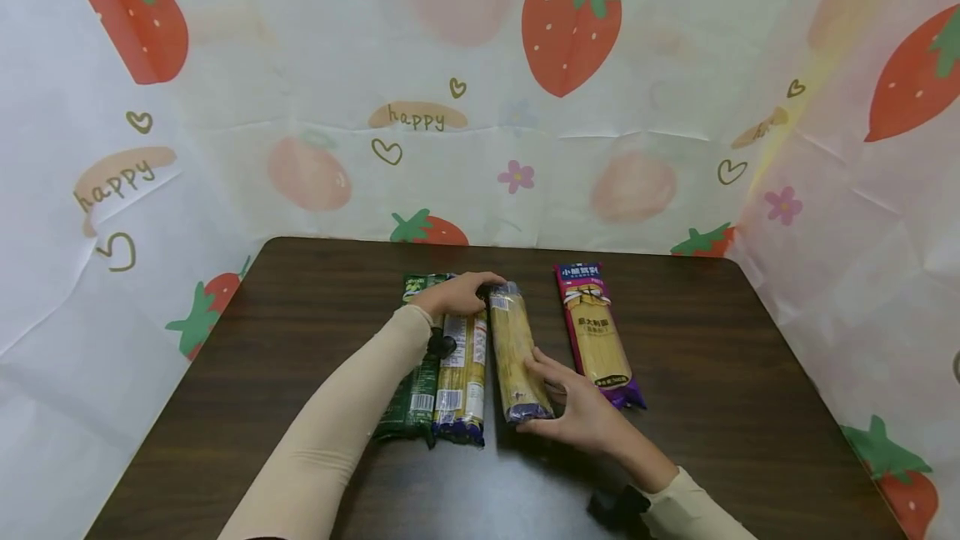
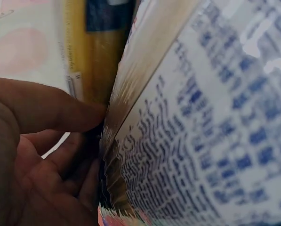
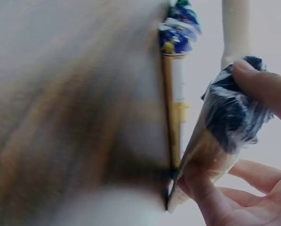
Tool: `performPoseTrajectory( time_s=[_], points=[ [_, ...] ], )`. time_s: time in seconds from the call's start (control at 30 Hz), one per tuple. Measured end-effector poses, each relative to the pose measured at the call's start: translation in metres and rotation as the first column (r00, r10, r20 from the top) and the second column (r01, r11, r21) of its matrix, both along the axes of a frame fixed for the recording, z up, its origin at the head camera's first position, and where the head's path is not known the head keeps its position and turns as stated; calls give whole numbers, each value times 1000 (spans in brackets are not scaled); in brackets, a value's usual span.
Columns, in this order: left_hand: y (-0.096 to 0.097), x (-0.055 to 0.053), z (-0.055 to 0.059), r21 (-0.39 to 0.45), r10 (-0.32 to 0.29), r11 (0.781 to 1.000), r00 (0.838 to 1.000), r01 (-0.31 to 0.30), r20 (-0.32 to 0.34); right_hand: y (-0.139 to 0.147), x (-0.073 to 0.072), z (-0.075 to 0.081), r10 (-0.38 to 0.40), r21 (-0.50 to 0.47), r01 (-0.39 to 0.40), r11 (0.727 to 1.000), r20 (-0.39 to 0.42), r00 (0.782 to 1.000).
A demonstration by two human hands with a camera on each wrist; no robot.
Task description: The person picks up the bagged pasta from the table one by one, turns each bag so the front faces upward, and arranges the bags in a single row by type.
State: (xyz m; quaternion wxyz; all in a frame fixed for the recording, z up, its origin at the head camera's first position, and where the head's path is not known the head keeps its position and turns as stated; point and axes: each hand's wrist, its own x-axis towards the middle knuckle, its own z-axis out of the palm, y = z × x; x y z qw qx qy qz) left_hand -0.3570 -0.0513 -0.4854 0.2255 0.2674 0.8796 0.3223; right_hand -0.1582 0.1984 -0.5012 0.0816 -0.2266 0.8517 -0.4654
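A clear-wrapped pack of spaghetti (image 1: 515, 352) is held between both hands, tilted up off the dark table. My left hand (image 1: 456, 295) reaches over a neighbouring pack and grips its top end. At the bottom end, my right hand (image 1: 573, 402) grips it, thumb on the dark crinkled wrapper (image 3: 234, 113), fingers along the side. Just left lies a yellow spaghetti pack with white labels (image 1: 461, 382), partly under the left hand. Beyond it is a green pack (image 1: 412, 394), partly hidden by the left forearm. Blue print on a white label (image 2: 215, 127) fills much of the left wrist view.
A red and purple spaghetti pack (image 1: 600, 336) lies face up, right of the held pack. The brown wooden table (image 1: 697, 373) is backed by a white sheet (image 1: 337, 65) printed with strawberries, hearts and flowers.
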Motion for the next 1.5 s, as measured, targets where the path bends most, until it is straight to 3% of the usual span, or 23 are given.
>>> performPoseTrajectory(
  time_s=[0.17, 0.37, 0.67, 0.97, 1.23, 1.5],
  points=[
    [-1, 2, -1, 2, -13, 1000, 999, 13, -47, 6, 0, 6, 15, -150, -8, 989, 46, 999],
    [0, 6, -5, 41, 25, 999, 994, -21, -104, 10, 0, 13, 11, -221, 12, 975, 102, 995],
    [-3, 5, -9, 120, 62, 991, 993, -50, -102, 11, -1, 15, 42, -346, -2, 938, 109, 993],
    [-12, -1, -9, 238, 61, 970, 998, -56, -12, 19, 1, 17, 52, -465, -2, 885, 95, 994],
    [-22, -2, -8, 373, 14, 927, 998, -38, 68, 19, 0, 16, 90, -537, -53, 842, 43, 995],
    [-31, 2, -10, 394, 102, 909, 989, -137, 109, 12, -4, 14, 110, -560, -85, 824, 12, 994]
  ],
)
